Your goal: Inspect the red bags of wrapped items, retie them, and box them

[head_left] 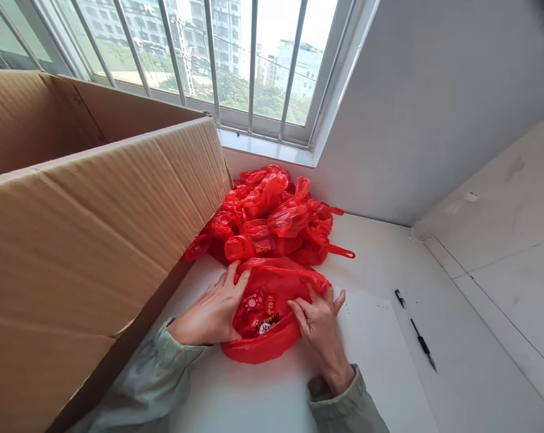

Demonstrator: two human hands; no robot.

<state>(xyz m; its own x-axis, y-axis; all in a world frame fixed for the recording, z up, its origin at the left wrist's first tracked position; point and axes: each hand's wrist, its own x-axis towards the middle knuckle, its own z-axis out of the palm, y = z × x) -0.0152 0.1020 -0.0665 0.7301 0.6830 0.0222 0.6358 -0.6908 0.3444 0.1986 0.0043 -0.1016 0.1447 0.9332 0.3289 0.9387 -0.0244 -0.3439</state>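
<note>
A red plastic bag (265, 328) with small packets showing through it lies on the white table (380, 373) in front of me. My left hand (215, 313) rests on its left side, fingers curled over the bag's upper rim. My right hand (319, 325) presses on the right side, fingers bent onto the plastic. Behind this bag sits a pile of tied red plastic bags (272, 216), touching it at the back.
A large open cardboard box (91, 210) fills the left, its flap leaning toward the pile. A barred window (236, 66) is behind. A black pen (423, 346) and a small black clip (399, 297) lie on the table at right, near the grey wall (434, 120).
</note>
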